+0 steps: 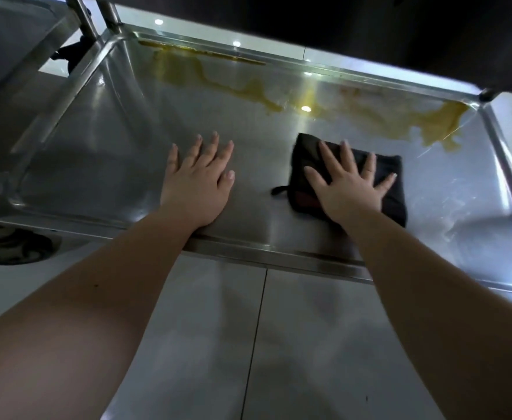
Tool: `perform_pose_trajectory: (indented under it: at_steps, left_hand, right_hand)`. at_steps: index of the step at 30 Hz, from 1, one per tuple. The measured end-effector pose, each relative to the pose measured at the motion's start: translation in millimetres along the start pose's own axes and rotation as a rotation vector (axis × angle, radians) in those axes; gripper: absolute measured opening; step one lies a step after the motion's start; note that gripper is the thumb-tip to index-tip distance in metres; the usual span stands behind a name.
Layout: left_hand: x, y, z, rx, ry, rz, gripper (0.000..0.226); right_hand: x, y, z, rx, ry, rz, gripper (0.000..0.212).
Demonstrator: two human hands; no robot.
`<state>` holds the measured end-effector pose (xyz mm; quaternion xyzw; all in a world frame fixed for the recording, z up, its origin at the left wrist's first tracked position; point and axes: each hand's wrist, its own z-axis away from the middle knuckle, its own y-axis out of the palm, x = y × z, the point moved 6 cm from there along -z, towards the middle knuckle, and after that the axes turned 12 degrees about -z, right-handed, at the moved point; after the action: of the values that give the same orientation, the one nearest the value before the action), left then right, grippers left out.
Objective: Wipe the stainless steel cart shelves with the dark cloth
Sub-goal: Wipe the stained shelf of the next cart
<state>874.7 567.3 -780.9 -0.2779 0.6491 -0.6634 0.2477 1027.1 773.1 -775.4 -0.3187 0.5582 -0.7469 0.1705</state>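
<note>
My right grip (350, 184) is fully open, fingers straight and spread wide, pressing flat on the dark cloth (395, 201); nothing is curled around it, only the palm and fingers bear down on top. My left grip (198, 183) is just as open and holds nothing, lying palm-down on the bare steel of the cart shelf (121, 140), fingers fanned and pointing away from me. Both forearms reach forward and down from the bottom of the view, crossing the near rim of the shelf, with the wrists roughly level with each other and the two grips well apart. The cloth is folded into a thick pad on the right half of the shelf, near the front edge, with a small loop sticking out at its left side; most of its far and right edges show beyond my fingers. Beyond the cloth, a yellow stain (439, 125) spreads along the back of the shelf from the far left corner to the far right corner, not touching the cloth. Pale floor tiles (309, 344) show under my arms, and a caster wheel (9, 247) sits at the shelf's left end.
</note>
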Motion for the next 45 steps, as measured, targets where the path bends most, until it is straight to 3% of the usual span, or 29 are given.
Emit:
perform_pose_trajectory:
  at_steps: [5,11,14,18,22,24,28,32,38,41,45]
  left_hand:
    - [5,-14,-3,0.017,-0.036,0.187,0.054]
    - [19,-45,1,-0.053,-0.074,0.371,0.051]
    - [12,-47,8,-0.072,-0.092,0.434,0.051]
    - [-39,-51,8,-0.052,0.038,0.367,0.053]
    - [-94,-26,6,0.194,-0.001,0.173,0.059]
    - [-100,-16,11,0.183,-0.031,0.078,0.067]
    - [-59,-14,-2,0.11,-0.085,0.023,0.075]
    - [-3,-16,-27,0.254,-0.138,-0.038,0.088]
    - [-5,-12,24,0.299,-0.025,-0.041,0.088]
    - [4,-7,58,0.277,-0.047,-0.049,0.086]
    - [3,-5,62,0.292,-0.07,-0.053,0.085]
  right_hand:
    - [-15,-7,14,-0.024,0.195,-0.035,0.064]
    - [123,42,51,0.087,-0.128,0.004,0.064]
    - [128,36,52,0.123,-0.173,-0.027,0.062]
    - [53,-10,37,-0.054,-0.061,-0.131,0.055]
    - [5,0,46,0.051,0.034,-0.244,0.051]
    - [3,11,53,0.038,0.005,-0.2,0.051]
    - [6,16,55,0.051,-0.034,-0.057,0.052]
    - [12,20,59,0.081,-0.067,0.069,0.059]
    - [11,18,61,0.058,-0.052,0.051,0.059]
    - [19,17,57,0.034,-0.022,0.038,0.057]
    - [41,18,46,0.027,-0.125,0.045,0.055]
